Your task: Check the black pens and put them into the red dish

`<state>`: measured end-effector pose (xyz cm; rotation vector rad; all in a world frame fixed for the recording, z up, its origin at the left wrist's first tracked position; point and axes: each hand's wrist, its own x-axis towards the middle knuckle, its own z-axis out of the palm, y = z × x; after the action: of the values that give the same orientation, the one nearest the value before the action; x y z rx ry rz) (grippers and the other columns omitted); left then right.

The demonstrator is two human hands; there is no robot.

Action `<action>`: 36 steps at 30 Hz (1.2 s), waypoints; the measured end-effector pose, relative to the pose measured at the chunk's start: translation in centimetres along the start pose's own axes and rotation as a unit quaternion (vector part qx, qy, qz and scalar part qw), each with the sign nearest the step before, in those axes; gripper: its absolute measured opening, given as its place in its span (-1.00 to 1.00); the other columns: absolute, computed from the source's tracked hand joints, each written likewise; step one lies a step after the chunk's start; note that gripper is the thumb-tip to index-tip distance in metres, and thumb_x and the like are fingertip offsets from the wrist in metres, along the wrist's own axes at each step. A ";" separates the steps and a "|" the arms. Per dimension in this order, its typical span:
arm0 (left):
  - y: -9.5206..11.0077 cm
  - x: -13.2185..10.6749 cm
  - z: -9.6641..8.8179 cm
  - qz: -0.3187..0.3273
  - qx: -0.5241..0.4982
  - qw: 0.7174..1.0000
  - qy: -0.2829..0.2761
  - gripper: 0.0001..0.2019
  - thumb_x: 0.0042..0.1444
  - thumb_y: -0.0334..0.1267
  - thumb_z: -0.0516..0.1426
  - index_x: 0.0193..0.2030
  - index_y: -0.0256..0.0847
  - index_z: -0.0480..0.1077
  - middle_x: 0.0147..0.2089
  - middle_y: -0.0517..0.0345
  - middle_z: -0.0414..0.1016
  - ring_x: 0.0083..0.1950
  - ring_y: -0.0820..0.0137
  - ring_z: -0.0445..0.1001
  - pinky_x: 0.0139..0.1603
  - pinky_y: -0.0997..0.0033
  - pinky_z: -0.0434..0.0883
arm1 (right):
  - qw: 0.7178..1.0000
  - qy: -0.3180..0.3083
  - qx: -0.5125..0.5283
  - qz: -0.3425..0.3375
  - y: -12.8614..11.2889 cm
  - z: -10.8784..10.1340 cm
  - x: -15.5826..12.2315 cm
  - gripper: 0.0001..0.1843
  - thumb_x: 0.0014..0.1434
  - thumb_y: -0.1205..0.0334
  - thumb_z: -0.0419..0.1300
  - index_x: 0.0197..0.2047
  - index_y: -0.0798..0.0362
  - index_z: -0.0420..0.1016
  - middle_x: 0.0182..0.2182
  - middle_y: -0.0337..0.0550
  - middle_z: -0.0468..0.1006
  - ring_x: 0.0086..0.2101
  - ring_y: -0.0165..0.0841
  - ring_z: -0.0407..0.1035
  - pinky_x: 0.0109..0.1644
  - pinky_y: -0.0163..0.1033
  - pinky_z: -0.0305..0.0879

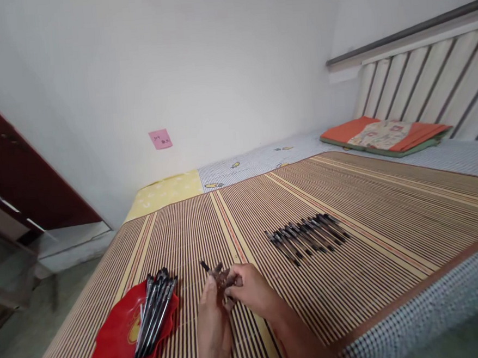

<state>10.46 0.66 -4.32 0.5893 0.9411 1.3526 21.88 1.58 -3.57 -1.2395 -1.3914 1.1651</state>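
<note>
"So, the thing in hand?"

"Slim pen (pixel 204 265), black end pointing up and left, just above the mat (pixel 382 234). Remainder mostly behind fingers."

"State of the hands?"

"Left hand (pixel 212 314): closed about the pen, thumb uppermost. Right hand (pixel 251 287): fingers curled in, narrow, close against the left's fingertips. Blurred there; cannot tell whether it grips anything."

"Near surroundings?"

"Left side: red plate (pixel 110 330), wavy rim, yellow print. Bundle of pens (pixel 156 310) lying in it, roughly parallel, upper ends past the rim. Right side: row of pens (pixel 306 238) laid on the mat, slanted, close-set, side by side."

"Farther out?"

"Checked sheet (pixel 258 160) showing beyond the mat's edge, pineapple prints. Yellow cloth (pixel 166 192) at the far left corner. Folded orange bedding (pixel 420 133) near white upright bars (pixel 424 76). Pink note (pixel 160 139) on a pale wall (pixel 231 65). Dark red door (pixel 30 188), far left."
</note>
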 end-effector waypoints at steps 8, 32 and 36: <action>0.0 -0.3 -0.1 0.012 0.001 1.000 -0.009 -0.56 0.00 -0.03 0.37 -0.06 -0.27 0.53 -0.31 0.05 0.51 -0.43 0.50 0.39 -0.56 0.61 0.23 | 0.897 0.190 -0.392 0.081 1.9 -9.6 0.2 -0.83 0.23 0.39 0.14 -0.23 0.16 0.59 -0.22 0.05 0.63 -0.18 -0.24 0.52 -0.13 -0.27 0.28; -0.3 -1.1 1.1 -0.008 -0.016 1.000 -0.025 -0.50 -0.18 0.04 0.44 -0.19 -0.29 0.56 -0.44 0.22 0.40 -0.48 0.57 0.31 -0.54 0.66 0.26 | 0.952 0.171 -0.251 0.037 3.0 -8.6 1.0 -0.83 0.25 0.27 0.12 -0.25 0.12 0.53 -0.33 -0.11 0.61 -0.25 -0.31 0.51 -0.16 -0.30 0.33; -0.8 -0.9 0.9 -0.001 0.048 0.998 -0.032 -0.56 -0.07 -0.01 0.40 -0.12 -0.26 0.57 -0.36 0.16 0.50 -0.40 0.52 0.42 -0.42 0.62 0.34 | 0.992 0.126 0.030 0.002 2.0 -6.7 1.0 -0.77 0.12 0.08 0.26 -0.29 0.10 0.52 -0.49 -0.25 0.52 -0.47 -0.39 0.41 -0.39 -0.33 0.28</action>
<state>11.66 -0.23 -4.26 0.7009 0.9573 1.2842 28.71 3.16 -4.54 -1.2983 -1.1585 1.0062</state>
